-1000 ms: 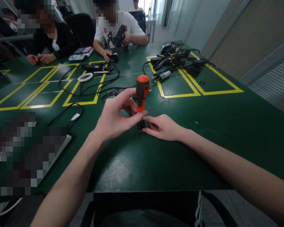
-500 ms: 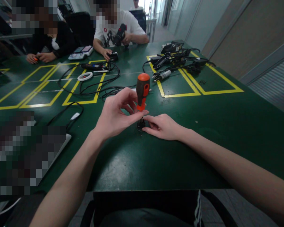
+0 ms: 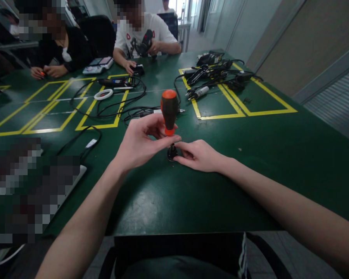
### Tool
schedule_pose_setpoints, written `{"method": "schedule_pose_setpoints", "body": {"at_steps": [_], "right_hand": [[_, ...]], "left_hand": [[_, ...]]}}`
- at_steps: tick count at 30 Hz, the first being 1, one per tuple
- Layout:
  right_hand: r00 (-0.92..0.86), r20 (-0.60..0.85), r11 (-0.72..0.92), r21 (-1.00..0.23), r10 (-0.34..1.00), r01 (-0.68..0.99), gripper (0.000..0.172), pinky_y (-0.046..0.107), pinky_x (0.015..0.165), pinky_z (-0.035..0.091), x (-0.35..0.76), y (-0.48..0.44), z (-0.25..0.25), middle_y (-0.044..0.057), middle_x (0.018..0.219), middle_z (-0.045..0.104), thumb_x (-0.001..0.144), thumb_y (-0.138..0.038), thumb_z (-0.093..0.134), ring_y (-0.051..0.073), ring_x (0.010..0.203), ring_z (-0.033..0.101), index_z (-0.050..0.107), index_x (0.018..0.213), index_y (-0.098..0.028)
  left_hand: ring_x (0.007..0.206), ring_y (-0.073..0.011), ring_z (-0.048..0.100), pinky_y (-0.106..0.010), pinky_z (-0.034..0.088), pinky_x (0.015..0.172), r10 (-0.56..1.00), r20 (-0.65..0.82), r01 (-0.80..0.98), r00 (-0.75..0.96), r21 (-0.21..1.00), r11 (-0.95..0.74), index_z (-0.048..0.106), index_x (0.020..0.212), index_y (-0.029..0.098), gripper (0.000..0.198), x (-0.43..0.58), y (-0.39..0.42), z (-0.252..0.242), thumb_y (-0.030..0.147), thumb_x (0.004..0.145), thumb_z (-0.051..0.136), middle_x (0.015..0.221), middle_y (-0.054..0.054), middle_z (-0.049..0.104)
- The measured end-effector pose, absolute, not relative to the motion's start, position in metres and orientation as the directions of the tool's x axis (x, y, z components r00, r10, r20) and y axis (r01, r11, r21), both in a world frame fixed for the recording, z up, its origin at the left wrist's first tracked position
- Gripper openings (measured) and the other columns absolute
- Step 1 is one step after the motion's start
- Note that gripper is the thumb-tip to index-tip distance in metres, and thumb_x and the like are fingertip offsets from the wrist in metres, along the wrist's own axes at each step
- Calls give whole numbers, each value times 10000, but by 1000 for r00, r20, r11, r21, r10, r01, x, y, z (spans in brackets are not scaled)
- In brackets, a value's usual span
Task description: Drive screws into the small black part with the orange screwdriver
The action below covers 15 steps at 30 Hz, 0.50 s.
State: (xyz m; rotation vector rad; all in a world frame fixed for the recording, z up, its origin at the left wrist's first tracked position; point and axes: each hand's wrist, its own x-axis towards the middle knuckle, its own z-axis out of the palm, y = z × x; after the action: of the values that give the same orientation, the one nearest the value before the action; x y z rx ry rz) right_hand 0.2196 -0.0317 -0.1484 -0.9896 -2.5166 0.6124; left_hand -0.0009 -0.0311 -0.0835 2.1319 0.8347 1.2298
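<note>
An orange and dark grey screwdriver (image 3: 170,110) stands nearly upright with its handle on top. My left hand (image 3: 145,137) is closed round the lower handle, thumb in front. Under it, on the green table (image 3: 192,205), sits a small round black part (image 3: 172,154), with the screwdriver's lower end meeting its top. Just to the right, my right hand (image 3: 202,155) pinches the side of this black part between thumb and forefinger, its edge resting on the table. The screwdriver's tip is too small to make out.
Black cables (image 3: 125,110) and a white ring (image 3: 103,94) lie beyond my left hand. A heap of black cables and tools (image 3: 215,71) is at the back right. Laptop-like, blurred devices (image 3: 52,193) are at left. Two people (image 3: 151,38) sit across the table.
The screwdriver has turned about its shaft, and its handle top leans slightly further left. My left fingers have shifted round the handle. My right hand stays on the black part.
</note>
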Motion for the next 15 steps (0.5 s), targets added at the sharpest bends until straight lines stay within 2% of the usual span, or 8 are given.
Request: {"method": "schedule_pose_setpoints", "body": {"at_steps": [5, 8, 12, 15], "right_hand": [[-691, 178, 665, -515, 700, 541, 306, 247, 593, 297, 219, -32, -148, -41, 636, 592, 1021, -411, 583, 123, 525, 503, 673, 1162, -156], [-689, 159, 654, -517, 707, 552, 307, 251, 599, 295, 219, -32, -146, -38, 643, 591, 1019, -405, 589, 125, 528, 504, 673, 1159, -146], [-682, 149, 644, -517, 716, 564, 325, 252, 599, 289, 218, -33, -146, -44, 631, 571, 1016, -405, 593, 128, 525, 506, 676, 1179, -136], [-685, 150, 646, -521, 713, 558, 340, 250, 597, 293, 219, -33, -146, -47, 626, 564, 1019, -413, 583, 127, 521, 505, 677, 1178, -128]], "left_hand": [[610, -108, 690, -208, 582, 542, 750, 544, 214, 377, 736, -642, 649, 891, 191, 369, -1, -29, -88, 446, 792, 895, 770, 33, 711], [552, -109, 691, -207, 580, 510, 768, 503, 175, 396, 780, -601, 610, 945, 215, 384, -1, -30, -88, 441, 808, 888, 718, 61, 687], [565, -113, 703, -201, 595, 534, 769, 495, 194, 405, 775, -601, 653, 1078, 210, 402, 0, -33, -84, 426, 824, 878, 714, 55, 693], [599, -114, 703, -203, 606, 561, 773, 472, 221, 423, 774, -593, 708, 1054, 181, 375, 0, -34, -79, 429, 825, 872, 769, 17, 732]]}}
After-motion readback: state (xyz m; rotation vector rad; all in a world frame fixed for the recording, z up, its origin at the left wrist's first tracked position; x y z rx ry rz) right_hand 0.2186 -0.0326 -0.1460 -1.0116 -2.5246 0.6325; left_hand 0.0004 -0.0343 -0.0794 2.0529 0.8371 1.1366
